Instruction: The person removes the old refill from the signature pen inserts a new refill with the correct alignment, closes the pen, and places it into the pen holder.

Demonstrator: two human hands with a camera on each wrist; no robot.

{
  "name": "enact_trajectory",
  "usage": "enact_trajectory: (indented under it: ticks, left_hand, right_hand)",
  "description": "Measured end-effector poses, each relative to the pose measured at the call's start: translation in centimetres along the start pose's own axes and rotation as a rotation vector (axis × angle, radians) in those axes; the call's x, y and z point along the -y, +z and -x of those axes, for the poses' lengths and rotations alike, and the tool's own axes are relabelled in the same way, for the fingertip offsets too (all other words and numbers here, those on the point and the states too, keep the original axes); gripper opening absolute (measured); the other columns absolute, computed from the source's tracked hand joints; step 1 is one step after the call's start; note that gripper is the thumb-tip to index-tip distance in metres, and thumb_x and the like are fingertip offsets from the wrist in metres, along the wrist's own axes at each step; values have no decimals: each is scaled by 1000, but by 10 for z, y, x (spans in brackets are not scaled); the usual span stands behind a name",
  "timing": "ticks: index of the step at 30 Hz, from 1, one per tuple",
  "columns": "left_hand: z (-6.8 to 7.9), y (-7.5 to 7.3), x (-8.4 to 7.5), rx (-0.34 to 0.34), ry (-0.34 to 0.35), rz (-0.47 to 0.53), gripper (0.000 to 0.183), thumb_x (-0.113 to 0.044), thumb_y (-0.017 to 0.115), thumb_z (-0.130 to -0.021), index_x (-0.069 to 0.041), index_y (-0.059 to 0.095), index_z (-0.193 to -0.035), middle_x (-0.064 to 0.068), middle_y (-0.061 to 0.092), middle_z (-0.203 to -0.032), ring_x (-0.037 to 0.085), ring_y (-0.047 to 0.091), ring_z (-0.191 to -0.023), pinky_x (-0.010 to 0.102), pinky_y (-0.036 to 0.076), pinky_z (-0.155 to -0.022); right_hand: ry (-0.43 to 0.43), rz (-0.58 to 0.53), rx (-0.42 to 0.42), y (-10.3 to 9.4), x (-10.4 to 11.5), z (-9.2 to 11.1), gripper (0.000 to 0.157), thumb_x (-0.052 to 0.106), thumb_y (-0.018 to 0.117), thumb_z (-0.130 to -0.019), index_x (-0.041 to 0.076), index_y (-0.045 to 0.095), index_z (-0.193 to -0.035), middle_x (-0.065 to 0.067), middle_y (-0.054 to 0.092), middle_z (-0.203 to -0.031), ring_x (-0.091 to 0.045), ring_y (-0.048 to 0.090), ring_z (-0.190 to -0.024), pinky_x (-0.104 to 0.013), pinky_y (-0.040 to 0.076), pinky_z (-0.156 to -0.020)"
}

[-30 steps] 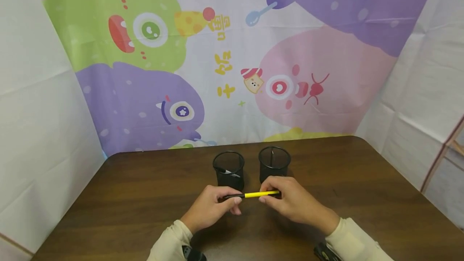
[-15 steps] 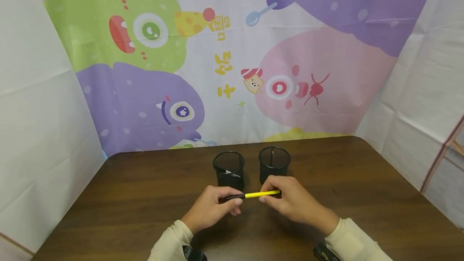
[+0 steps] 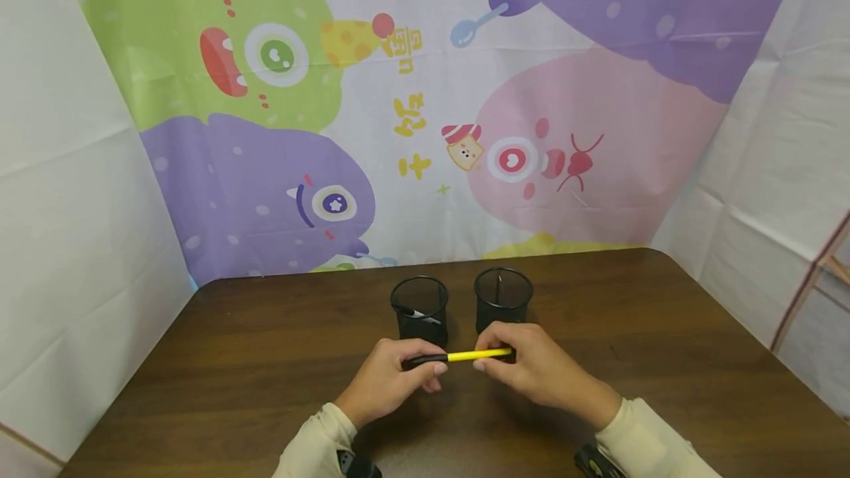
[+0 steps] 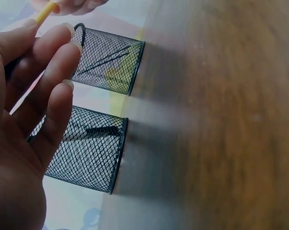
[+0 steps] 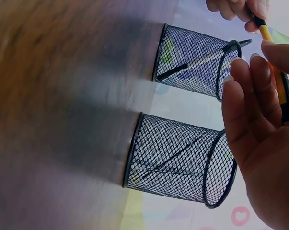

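Note:
A yellow pen with black ends lies level between my two hands, over the table in front of two cups. My left hand pinches its black left end between thumb and forefinger. With thumb and fingers, my right hand grips the yellow barrel near the right end. In the right wrist view, the barrel runs past the right thumb to a black tip by the palm. Both hands' lower fingers curve loosely below the pen.
Just behind my hands stand two black mesh pen cups, the left cup and right cup. A black-and-silver pen leans in the left one; something thin leans in the right one. Behind the brown table hangs a cartoon cloth.
Both hands keep their hold on the pen with barely any shift. Slightly more of its black end shows between the left thumb and forefinger.

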State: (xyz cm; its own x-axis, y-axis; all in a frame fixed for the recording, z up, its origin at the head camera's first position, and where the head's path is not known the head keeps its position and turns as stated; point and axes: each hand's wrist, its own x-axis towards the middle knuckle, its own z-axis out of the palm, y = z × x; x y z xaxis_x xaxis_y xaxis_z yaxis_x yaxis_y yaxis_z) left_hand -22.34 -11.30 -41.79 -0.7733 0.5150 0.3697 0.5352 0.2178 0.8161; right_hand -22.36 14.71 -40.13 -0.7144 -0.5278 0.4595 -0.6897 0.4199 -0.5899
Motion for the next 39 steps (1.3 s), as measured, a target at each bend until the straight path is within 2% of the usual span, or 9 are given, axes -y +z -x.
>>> enact_trajectory:
  ticks: [4, 7, 13, 16, 22, 26, 33, 39]
  left_hand:
    - [-1, 0, 9, 0, 25, -8, 17, -16, 70, -96, -5, 73, -109, 0, 73, -76, 14, 70, -67, 32, 58, -64]
    - [-1, 0, 12, 4, 46, 4, 18, -21, 69, -96, -8, 74, -109, -1, 73, -77, 13, 70, -67, 31, 58, -65]
    - [-1, 0, 12, 21, 62, 17, 19, -26, 69, -97, -14, 74, -110, 6, 74, -79, 12, 70, -68, 31, 58, -65]
    - [-1, 0, 12, 23, 68, 16, 18, -25, 69, -97, -13, 74, -110, 8, 74, -79, 12, 70, -68, 31, 58, -65]
    - [-2, 1, 11, 11, 58, -5, 15, -19, 70, -96, -11, 74, -107, 1, 73, -77, 13, 70, -67, 30, 58, -64]
    - [-1, 1, 3, 5, 34, -22, 12, -10, 70, -95, -6, 74, -106, 5, 73, -76, 18, 70, -66, 30, 58, -64]
    - [1, -2, -26, 8, 13, -10, 11, -3, 69, -94, -1, 73, -103, 11, 73, -76, 22, 71, -66, 32, 59, -64]
    - [1, -2, -29, 5, 12, -9, 11, -4, 69, -94, -1, 73, -103, 10, 73, -75, 21, 71, -66, 31, 58, -64]
  right_hand:
    - [32, -3, 50, -1, 1, 0, 12, 29, 76, -92, 24, 68, -98, 14, 58, -76, -6, 50, -63, -24, 46, -56]
    - [49, -2, 92, -1, 2, 0, 13, 35, 70, -96, 24, 70, -102, 15, 61, -77, -5, 53, -65, -25, 48, -58]
    - [76, -21, 149, -2, 2, 0, 21, 36, 59, -102, 23, 71, -91, 13, 61, -70, -2, 50, -58, -24, 47, -53]
    - [87, -23, 168, -2, 3, 0, 23, 36, 58, -103, 24, 69, -86, 14, 58, -66, -1, 44, -53, -22, 43, -49]
    - [103, -10, 160, -2, 3, 0, 20, 34, 62, -101, 23, 69, -86, 15, 56, -67, 0, 43, -52, -21, 40, -48]
    - [107, -7, 156, -1, 3, 0, 18, 33, 64, -100, 22, 71, -88, 15, 57, -68, 0, 45, -54, -21, 41, -49]
    - [89, -11, 143, 0, 2, 0, 18, 32, 66, -99, 18, 72, -90, 15, 58, -69, -1, 48, -56, -22, 44, -50]
    - [80, -12, 131, 0, 1, 1, 12, 31, 68, -97, 22, 71, -91, 15, 58, -70, -1, 49, -58, -22, 45, -52]
